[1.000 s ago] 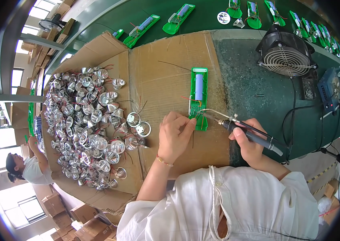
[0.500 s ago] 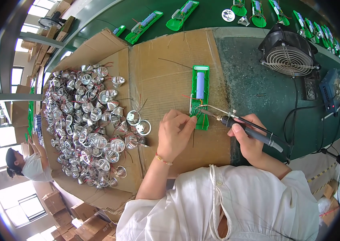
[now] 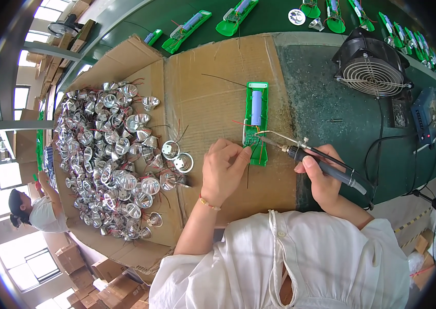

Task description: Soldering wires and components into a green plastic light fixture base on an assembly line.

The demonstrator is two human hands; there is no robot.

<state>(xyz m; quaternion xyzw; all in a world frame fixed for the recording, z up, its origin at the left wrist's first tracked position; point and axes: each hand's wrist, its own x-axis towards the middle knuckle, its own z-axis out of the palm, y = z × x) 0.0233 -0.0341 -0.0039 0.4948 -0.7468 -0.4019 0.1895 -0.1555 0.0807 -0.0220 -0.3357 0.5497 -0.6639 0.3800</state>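
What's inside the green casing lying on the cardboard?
The green casing holds a pale purple cylinder, a small circuit board and thin wires. The left hand covers some of its lower left edge; whatever lies beneath the hand or cylinder is hidden.

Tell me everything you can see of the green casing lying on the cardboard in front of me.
The green casing is long and narrow, apparently plastic, and lies open side up on the cardboard, lengthwise away from you. Inside are a pale violet cylinder and, nearer you, a small circuit board with thin wires. A whitish piece sits at its far end. Your left hand has fingertips at its left edge; the soldering iron's tip is at the board, contact unclear.
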